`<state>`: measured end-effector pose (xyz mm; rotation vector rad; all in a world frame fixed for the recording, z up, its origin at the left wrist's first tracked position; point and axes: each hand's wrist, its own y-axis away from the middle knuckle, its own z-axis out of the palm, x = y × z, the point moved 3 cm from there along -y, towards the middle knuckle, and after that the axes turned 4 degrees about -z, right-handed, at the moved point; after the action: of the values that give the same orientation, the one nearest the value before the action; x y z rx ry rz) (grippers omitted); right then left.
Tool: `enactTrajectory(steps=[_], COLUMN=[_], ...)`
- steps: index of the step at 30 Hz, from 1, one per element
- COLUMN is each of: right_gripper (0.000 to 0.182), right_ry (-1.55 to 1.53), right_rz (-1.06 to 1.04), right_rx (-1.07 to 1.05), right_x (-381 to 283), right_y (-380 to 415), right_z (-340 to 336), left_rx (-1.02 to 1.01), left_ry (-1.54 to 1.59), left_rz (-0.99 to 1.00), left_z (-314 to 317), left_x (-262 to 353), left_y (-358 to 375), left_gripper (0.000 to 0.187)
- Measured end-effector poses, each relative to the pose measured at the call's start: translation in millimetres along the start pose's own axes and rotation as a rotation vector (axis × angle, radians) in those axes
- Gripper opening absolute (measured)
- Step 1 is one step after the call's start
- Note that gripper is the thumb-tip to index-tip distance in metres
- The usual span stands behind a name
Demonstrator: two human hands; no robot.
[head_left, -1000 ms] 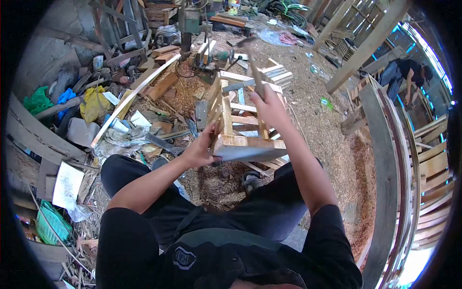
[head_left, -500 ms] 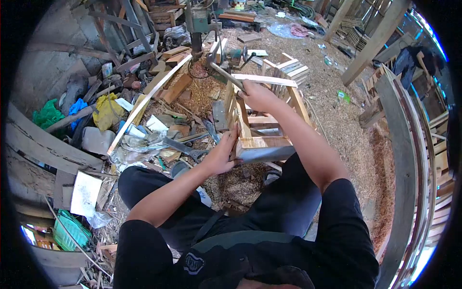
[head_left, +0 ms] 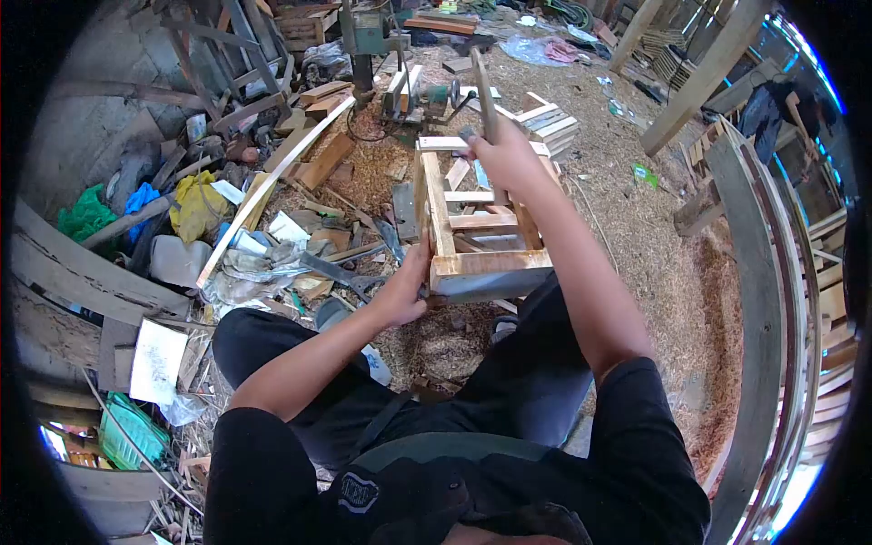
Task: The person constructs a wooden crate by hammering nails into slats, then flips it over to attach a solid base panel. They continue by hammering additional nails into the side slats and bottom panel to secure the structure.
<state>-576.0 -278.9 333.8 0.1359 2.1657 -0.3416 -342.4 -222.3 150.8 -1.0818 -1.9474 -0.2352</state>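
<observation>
A slatted wooden frame (head_left: 490, 263) stands between my knees, its near end board facing me. My left hand (head_left: 404, 289) is wrapped round the near left corner of this frame. Above the frame's right side, my right hand (head_left: 507, 163) is closed round a long wooden stick-like tool (head_left: 484, 95), held nearly upright; its lower end reaches down inside the frame. A small dark part shows beside my right fingers, too unclear to name.
A drill-like machine (head_left: 371, 41) and a motor (head_left: 436, 94) stand ahead. A long pale strip (head_left: 277, 186) leans at the left among scraps and rags. Stacked slats (head_left: 549, 125) lie beyond the frame. A curved grey board (head_left: 758, 336) borders the right.
The tool in my right hand has swung from slanting left to nearly upright. The frame has shifted and turned slightly to the left, with my left hand still on it.
</observation>
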Motion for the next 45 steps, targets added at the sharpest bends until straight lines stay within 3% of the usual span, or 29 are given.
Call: enactTrajectory(steps=[2, 3, 4, 5, 7, 8, 9, 11, 14, 18, 23, 25, 29, 31, 34, 38, 39, 41, 43, 45], right_gripper=[0.041, 0.041, 0.038, 0.036, 0.036, 0.036, 0.034, 0.031, 0.030, 0.039, 0.048, 0.052, 0.050, 0.039, 0.033, 0.025, 0.022, 0.019, 0.015, 0.015], right_ry=[-0.132, -0.553, -0.639, -0.735, -0.486, -0.487, -0.385, -0.279, -0.203, -0.037, 0.099, 0.353, 0.436, 0.197, -0.052, 0.034, -0.088, -0.213, -0.524, -0.631], right_rz=[0.057, 0.166, 0.238, 0.229, 0.077, 0.079, 0.040, -0.008, -0.007, 0.172, 0.272, 0.486, 0.453, 0.781, 0.811, 0.732, 0.677, 0.620, 0.535, 0.533], right_rx=[0.002, -0.142, -0.143, -0.203, -0.255, -0.253, -0.248, -0.246, -0.126, 0.025, 0.148, 0.172, 0.138, -0.040, 0.054, 0.095, 0.157, 0.211, 0.352, 0.391], right_x=[-5.0, -15.9, -6.4, -20.4, -23.8, -20.6, -25.1, -20.8, 9.3, 53.0, 104.6, 142.1, 186.3, 195.1, 205.4, 196.3, 207.2, 205.7, 157.3, 123.3], right_y=[-0.8, -0.1, -11.0, -9.6, -15.0, -11.5, -3.3, 1.0, 6.9, 23.1, 57.3, 70.7, 96.9, 111.6, 122.2, 109.2, 101.1, 92.5, 83.1, 73.2], right_z=[19.1, 31.8, 44.6, 45.4, 45.6, 43.1, 34.9, 22.5, -4.9, -62.3, -134.2, -153.5, -173.6, -174.3, -169.8, -177.9, -184.6, -184.4, -168.9, -142.5], left_rx=[0.002, -0.050, -0.103, -0.121, -0.031, -0.070, -0.068, -0.011, -0.028, 0.149, 0.080, 0.108, 0.183, 0.207, 0.228, 0.289, 0.324, 0.410, 0.538, 0.516], left_ry=[-0.013, -0.047, -0.083, -0.077, -0.054, 0.013, 0.011, 0.005, 0.054, 0.133, 0.127, 0.133, 0.187, 0.187, 0.209, 0.075, 0.003, 0.092, 0.251, 0.641], left_rz=[0.012, -0.133, -0.278, -0.277, -0.081, -0.222, -0.222, -0.047, 0.030, 0.033, 0.004, 0.024, 0.066, 0.066, 0.049, 0.140, 0.166, 0.039, -0.030, -0.254], left_z=[5.8, 8.7, 12.3, 14.7, 10.4, 12.0, 12.4, 10.3, 4.4, 8.8, 16.4, 17.5, 17.3, 19.2, 20.6, 2.1, -5.5, -25.7, -48.8, -74.4], left_x=[4.4, 2.6, -0.1, -0.3, 9.1, 8.5, 8.5, 11.2, 24.5, 51.1, 58.2, 62.7, 67.4, 63.8, 56.8, 62.4, 68.5, 75.2, 61.5, 50.8], left_y=[0.1, 1.2, 3.0, 1.8, -3.8, -2.1, -2.1, -4.3, -10.4, -18.0, -35.1, -38.3, -46.3, -50.8, -56.6, -58.4, -56.5, -48.8, -45.7, -36.3], left_gripper=[0.132, 0.135, 0.138, 0.138, 0.137, 0.136, 0.136, 0.134, 0.130, 0.116, 0.110, 0.106, 0.101, 0.100, 0.098, 0.095, 0.095, 0.087, 0.083, 0.074])
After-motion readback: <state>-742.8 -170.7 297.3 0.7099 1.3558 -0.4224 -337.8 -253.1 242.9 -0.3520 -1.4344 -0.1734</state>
